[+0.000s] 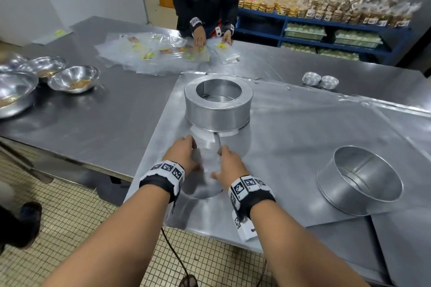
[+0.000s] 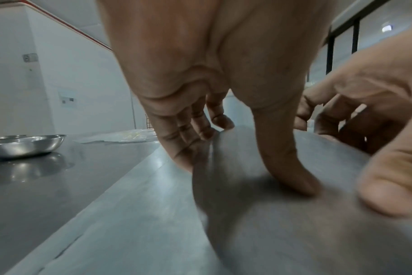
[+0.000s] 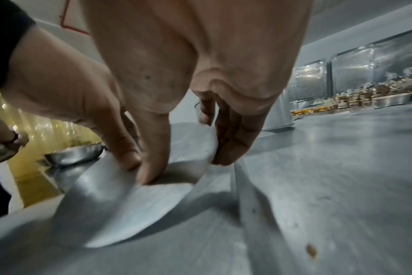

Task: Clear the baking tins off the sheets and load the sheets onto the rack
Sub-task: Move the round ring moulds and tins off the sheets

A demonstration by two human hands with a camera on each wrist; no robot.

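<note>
A large flat baking sheet [image 1: 291,147] lies on the steel table. At its far middle a round baking tin [image 1: 218,109] stands upright over flat metal pieces [image 1: 205,134]. A second round tin [image 1: 360,180] lies tilted on the sheet's right side. Near the front edge both hands hold a blurred round metal disc [image 1: 206,184]. My left hand [image 1: 186,154] grips the disc's left rim, and my right hand [image 1: 227,163] pinches its right rim. The right wrist view shows the disc [image 3: 141,208] raised at an angle off the sheet, held between the right hand's [image 3: 188,163] thumb and fingers. In the left wrist view the left hand's [image 2: 249,161] thumb presses on the disc [image 2: 270,232].
Steel bowls [image 1: 72,79] with crumbs stand at the table's left. Two stacks of small tins [image 1: 320,80] sit behind the sheet. Across the table a person's hands [image 1: 200,37] sort plastic bags [image 1: 163,53]. Blue shelves [image 1: 326,28] hold bagged bread. More sheets [image 1: 396,251] overlap at the right.
</note>
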